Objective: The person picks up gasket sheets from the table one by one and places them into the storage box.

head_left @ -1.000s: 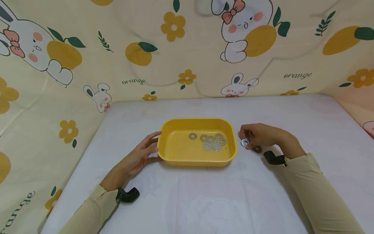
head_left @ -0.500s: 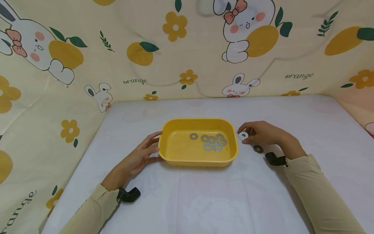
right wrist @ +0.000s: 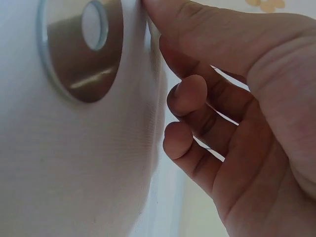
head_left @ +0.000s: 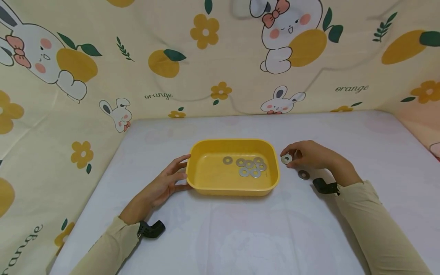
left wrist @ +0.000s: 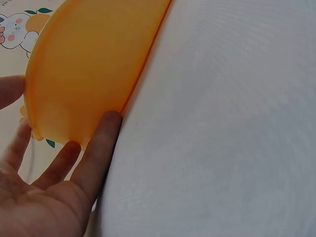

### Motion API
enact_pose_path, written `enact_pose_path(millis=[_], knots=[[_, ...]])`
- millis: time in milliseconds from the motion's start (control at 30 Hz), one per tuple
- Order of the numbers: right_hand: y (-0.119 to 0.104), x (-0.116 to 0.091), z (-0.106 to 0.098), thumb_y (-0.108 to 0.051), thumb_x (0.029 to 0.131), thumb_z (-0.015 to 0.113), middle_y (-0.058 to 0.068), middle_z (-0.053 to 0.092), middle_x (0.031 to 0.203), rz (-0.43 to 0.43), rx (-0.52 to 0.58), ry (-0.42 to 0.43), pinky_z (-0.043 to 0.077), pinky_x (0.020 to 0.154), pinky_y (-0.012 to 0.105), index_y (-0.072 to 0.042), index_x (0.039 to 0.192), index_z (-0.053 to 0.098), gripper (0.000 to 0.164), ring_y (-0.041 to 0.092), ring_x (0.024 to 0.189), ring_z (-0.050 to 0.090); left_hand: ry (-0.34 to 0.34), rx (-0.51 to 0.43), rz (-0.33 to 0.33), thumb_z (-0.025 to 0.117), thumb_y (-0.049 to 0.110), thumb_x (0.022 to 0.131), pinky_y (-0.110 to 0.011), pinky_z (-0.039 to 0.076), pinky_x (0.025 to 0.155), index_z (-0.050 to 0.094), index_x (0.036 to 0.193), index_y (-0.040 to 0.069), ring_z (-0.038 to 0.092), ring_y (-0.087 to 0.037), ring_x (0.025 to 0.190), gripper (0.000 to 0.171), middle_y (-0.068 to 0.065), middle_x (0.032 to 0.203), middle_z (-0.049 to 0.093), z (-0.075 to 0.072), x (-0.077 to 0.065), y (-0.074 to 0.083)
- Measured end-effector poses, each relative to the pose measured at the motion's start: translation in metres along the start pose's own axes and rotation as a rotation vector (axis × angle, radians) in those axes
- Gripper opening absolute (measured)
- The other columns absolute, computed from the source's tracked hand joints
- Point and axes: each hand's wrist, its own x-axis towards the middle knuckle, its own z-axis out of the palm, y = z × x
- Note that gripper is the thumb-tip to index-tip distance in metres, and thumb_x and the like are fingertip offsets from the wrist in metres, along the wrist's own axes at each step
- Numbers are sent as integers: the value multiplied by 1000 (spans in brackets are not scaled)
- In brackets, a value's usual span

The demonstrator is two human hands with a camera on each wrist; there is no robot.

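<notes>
My right hand (head_left: 311, 154) pinches a flat metal washer (head_left: 284, 159) between thumb and fingers, just off the right end of a yellow tray (head_left: 213, 181). Below that hand a second washer (head_left: 304, 175) lies on the white cloth; it shows large in the right wrist view as a shiny ring (right wrist: 84, 59). The spread fingers of my left hand (head_left: 160, 187) rest against the tray's left end. In the left wrist view its fingertips touch the orange-looking outer wall (left wrist: 94, 64). Several washers (head_left: 249, 164) lie inside the tray, mostly clustered toward the right, with one (head_left: 227, 160) apart.
White cloth (head_left: 220, 233) covers the table around the tray. Behind and at the left hangs a cream curtain (head_left: 130, 88) printed with rabbits, oranges and flowers. A black wrist camera (head_left: 152, 229) sits on the left wrist, another (head_left: 324, 186) on the right.
My right hand has shifted slightly up and away from the second washer, which now shows fully, and the pinched washer has come up with it. The left hand and tray stay put.
</notes>
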Motion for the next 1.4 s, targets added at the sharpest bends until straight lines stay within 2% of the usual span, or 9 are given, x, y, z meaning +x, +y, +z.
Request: enact_pose_path(millis=[667, 900, 1067, 1400], knots=[[-2, 0, 0, -30, 82, 81, 1, 60, 88, 24, -22, 57, 45, 69, 29, -14, 116, 73, 38, 19, 85, 52, -4, 12, -1, 52, 12, 100, -41, 54, 102, 25, 156, 25, 52, -25, 127, 63, -12, 160, 23, 1, -1, 2], [-4, 0, -2, -30, 82, 81, 1, 57, 82, 17, -32, 142, 38, 59, 25, -16, 114, 73, 36, 19, 78, 49, 16, 12, -11, 53, 11, 99, -41, 54, 102, 26, 155, 25, 52, -27, 128, 63, -12, 160, 24, 1, 0, 1], [-7, -1, -5, -26, 85, 78, 1, 57, 83, 2, -34, 182, 38, 58, 23, -15, 118, 71, 36, 18, 79, 48, 20, 12, -15, 53, 11, 99, -40, 54, 102, 26, 155, 25, 52, -27, 128, 64, -12, 160, 24, 0, 0, 0], [-4, -1, -5, -26, 83, 80, -1, 59, 83, -38, -56, 248, 37, 55, 22, -15, 119, 71, 39, 17, 73, 46, -3, 7, -3, 52, 13, 100, -41, 53, 103, 24, 156, 25, 51, -26, 128, 64, -12, 160, 24, 1, -1, 2]])
